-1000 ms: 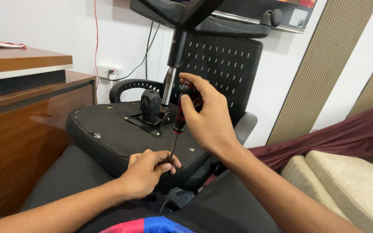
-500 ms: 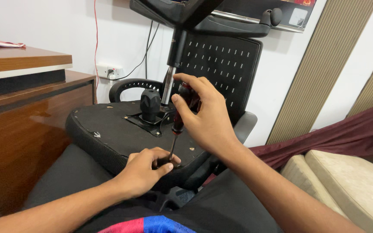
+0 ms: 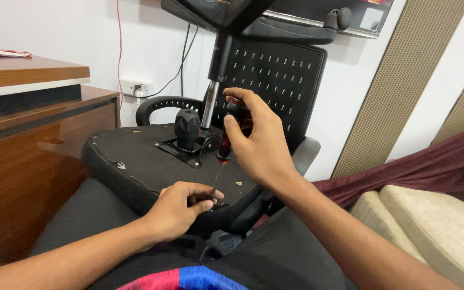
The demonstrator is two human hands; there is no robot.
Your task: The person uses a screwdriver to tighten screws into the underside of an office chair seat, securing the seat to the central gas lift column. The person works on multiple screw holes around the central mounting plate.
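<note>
1. Right hand (image 3: 259, 147): grip wrapped round the dark red handle of a screwdriver (image 3: 225, 140), held upright so the shaft points down at the seat.
2. Left hand (image 3: 181, 207): fingers pinching the shaft near its tip, apparently steadying it on a screw; the tip is hidden.
3. Seat (image 3: 135, 161): upturned chair base, underside up, across the lap.
4. Post (image 3: 210, 104): metal, rising from the seat's plate.

Two bare forearms and hands, seen from above.
The left hand (image 3: 181, 209) and right hand (image 3: 259, 145) wear no sleeves, gloves or jewellery; black clothing with a pink-and-blue patch (image 3: 181, 279) shows below.
</note>
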